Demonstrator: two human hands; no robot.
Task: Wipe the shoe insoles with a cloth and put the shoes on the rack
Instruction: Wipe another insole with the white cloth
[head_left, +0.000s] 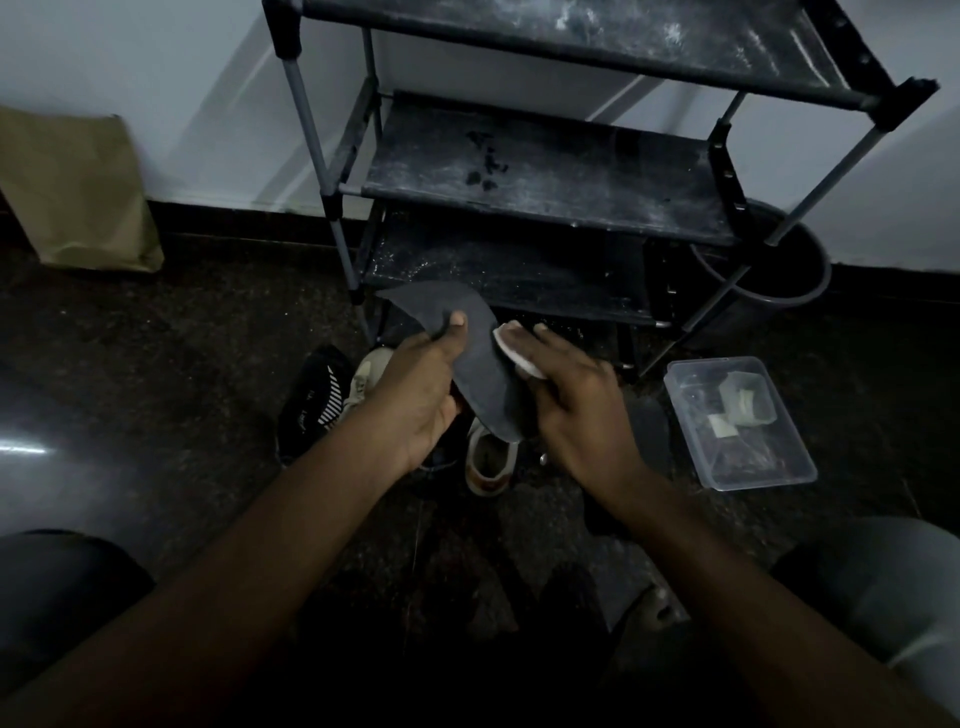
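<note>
My left hand (418, 395) grips a dark grey insole (483, 374) in the air, thumb on top near its bent front end. My right hand (571, 400) presses a small white cloth pad (511, 349) against the insole's right edge with straight fingers. Below the hands, on the dark floor, lie a beige shoe (488, 460), a second beige shoe (370, 371) and a black shoe with white stripes (317, 400). The black shoe rack (540, 176) stands just behind, its shelves dusty and without shoes.
A clear plastic box (740, 423) with small items sits on the floor at the right. A dark bucket (769, 275) stands behind the rack's right leg. A brown paper bag (78, 192) leans on the wall at left. Another dark insole (649, 428) lies beside the box.
</note>
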